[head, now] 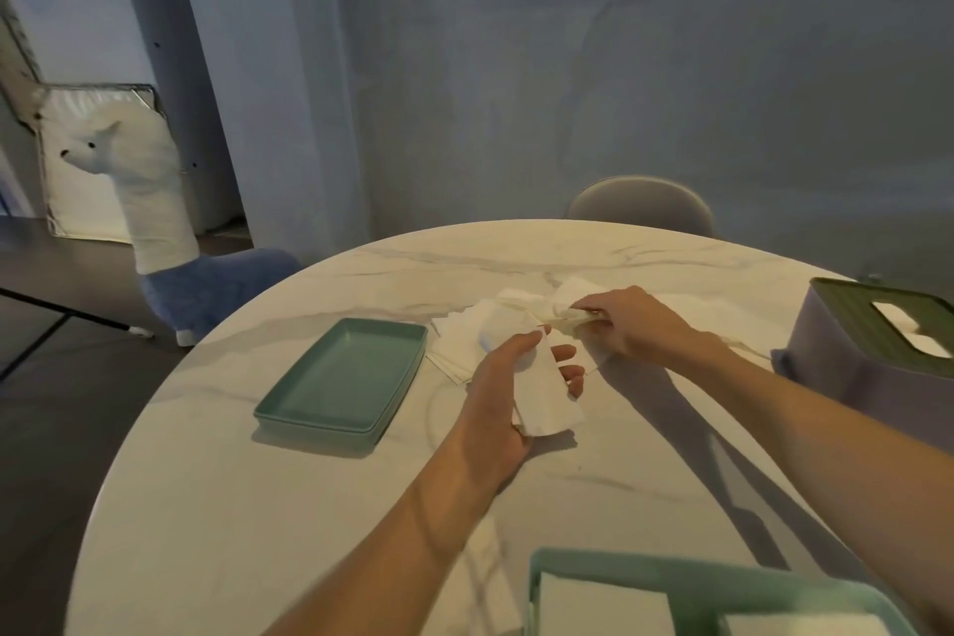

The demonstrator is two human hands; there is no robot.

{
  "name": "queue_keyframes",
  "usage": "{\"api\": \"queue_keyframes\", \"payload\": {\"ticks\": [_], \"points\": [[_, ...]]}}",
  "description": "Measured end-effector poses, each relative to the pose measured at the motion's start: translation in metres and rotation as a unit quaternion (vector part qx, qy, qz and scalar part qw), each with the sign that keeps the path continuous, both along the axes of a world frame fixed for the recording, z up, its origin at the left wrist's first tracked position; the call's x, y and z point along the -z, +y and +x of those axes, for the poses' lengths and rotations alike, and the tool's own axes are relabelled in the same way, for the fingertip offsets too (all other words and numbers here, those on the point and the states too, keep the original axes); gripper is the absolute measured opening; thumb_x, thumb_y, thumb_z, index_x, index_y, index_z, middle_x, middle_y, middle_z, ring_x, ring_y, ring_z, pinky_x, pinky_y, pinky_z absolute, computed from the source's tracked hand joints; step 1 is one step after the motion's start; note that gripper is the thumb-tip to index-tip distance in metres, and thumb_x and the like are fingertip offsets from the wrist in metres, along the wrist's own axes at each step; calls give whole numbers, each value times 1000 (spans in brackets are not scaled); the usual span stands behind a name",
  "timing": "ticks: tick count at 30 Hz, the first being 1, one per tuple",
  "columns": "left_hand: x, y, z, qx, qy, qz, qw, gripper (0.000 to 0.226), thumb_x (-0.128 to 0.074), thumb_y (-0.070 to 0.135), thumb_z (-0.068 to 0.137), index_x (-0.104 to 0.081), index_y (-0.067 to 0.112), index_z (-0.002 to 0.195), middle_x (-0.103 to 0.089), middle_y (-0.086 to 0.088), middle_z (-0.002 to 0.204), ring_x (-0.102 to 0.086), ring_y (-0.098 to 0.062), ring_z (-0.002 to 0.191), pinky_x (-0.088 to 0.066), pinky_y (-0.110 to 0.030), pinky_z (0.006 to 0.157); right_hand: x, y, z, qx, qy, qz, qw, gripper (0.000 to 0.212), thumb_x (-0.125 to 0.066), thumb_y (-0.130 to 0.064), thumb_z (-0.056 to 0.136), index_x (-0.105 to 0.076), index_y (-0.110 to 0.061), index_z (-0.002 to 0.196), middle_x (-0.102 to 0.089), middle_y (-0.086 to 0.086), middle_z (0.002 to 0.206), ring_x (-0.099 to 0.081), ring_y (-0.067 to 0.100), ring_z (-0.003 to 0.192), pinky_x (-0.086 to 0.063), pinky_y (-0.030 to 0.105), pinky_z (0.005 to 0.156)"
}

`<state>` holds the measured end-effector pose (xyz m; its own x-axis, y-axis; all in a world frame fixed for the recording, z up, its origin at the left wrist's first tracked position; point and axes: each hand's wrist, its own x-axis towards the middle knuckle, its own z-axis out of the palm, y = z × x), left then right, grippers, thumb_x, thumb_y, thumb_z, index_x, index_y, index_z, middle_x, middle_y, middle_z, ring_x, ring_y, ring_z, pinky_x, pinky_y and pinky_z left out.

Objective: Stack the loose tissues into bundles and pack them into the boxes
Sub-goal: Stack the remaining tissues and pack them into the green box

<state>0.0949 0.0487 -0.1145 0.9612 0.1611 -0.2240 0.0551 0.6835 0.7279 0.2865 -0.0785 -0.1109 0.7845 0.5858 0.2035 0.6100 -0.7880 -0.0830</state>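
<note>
I am building a bundle: my left hand (508, 377) grips folded tissues (547, 398), my right hand (627, 323) pinches another tissue (560, 302). Next I should lay it squarely on top.

White tissues (467, 341) heaped mid-table; folded bundle (547, 393) lifted.

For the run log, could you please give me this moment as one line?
left hand: holds folded tissue | right hand: pinches tissue above loose pile | green box: holds stacks
</note>
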Motion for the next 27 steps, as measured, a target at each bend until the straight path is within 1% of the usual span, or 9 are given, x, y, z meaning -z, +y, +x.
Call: {"api": "queue_keyframes", "payload": {"ticks": [3, 6, 9, 13, 17, 20, 22, 24, 27], "points": [[-1, 0, -1, -3, -3, -19, 1000, 20, -65, 17, 95, -68, 11, 113, -70, -15, 93, -60, -27, 67, -51, -35, 67, -5, -14, -7, 14, -5, 118, 993, 13, -59, -20, 101, -69, -24, 109, -70, 6, 118, -62, 29, 105, -47, 35, 91], [0, -1, 1, -5, -3, -20, 1000, 20, -65, 17, 95, -67, 10, 114, -70, -15, 91, -61, -28, 66, -51, -35, 65, -24, -22, -26, 16, -25, 268, 963, 23, -57, -16, 103, -68, -8, 122, -69, 12, 119, -62, 35, 111, -42, 32, 90], [3, 0, 3, -10, 0, -35, 999, 23, -66, 21, 93, -70, 5, 109, -69, -18, 90, -61, -29, 67, -51, -35, 66, -56, -26, -49, 1, 3, 348, 937, 25, -54, -29, 105, -65, -16, 123, -65, -2, 110, -62, 27, 102, -45, 32, 82], [2, 0, 4, 5, 6, -17, 1000, 34, -60, 30, 97, -66, 1, 114, -67, -16, 88, -62, -28, 67, -52, -35, 64, -84, -42, -78, -90, 148, 386, 906, 18, -57, -38, 102, -67, -33, 117, -71, -11, 105, -66, 15, 98, -56, 34, 85], [7, 3, 4, -5, -20, -16, 1000, 26, -53, 24, 100, -65, 2, 105, -72, -14, 78, -70, -30, 63, -59, -35, 56, -99, -57, -96, -224, 333, 375, 836, 35, -58, -33, 96, -65, -24, 129, -70, 2, 116, -67, 22, 107, -59, 37, 90], [15, 4, -4, 29, -79, -12, 996, 39, -53, 26, 102, -69, 3, 129, -72, -20, 118, -71, -35, 102, -58, -47, 92, -99, -60, -96, -243, 396, 390, 795, 41, -62, -32, 89, -64, -20, 129, -69, 7, 115, -68, 26, 106, -59, 35, 85], [16, 3, -5, 41, -83, -4, 996, 35, -52, 28, 104, -74, 12, 126, -71, -18, 124, -70, -33, 109, -51, -50, 105, -93, -59, -96, -233, 391, 360, 814, 38, -63, -35, 89, -67, -20, 125, -70, 6, 113, -67, 25, 106, -57, 32, 87], [7, -4, -2, 57, -71, -13, 996, 35, -55, 37, 100, -79, 14, 112, -72, -16, 110, -73, -32, 93, -61, -47, 87, -87, -57, -95, -211, 349, 303, 861, 28, -63, -40, 93, -71, -27, 116, -72, -6, 109, -67, 12, 103, -53, 22, 87], [-13, -15, -6, 145, -73, -67, 984, 52, -59, 55, 86, -70, 9, 109, -68, -15, 97, -69, -32, 80, -62, -40, 69, -80, -50, -94, -124, 287, 245, 918, 15, -65, -49, 93, -69, -38, 102, -69, -25, 99, -63, -1, 92, -49, 7, 71]]}}
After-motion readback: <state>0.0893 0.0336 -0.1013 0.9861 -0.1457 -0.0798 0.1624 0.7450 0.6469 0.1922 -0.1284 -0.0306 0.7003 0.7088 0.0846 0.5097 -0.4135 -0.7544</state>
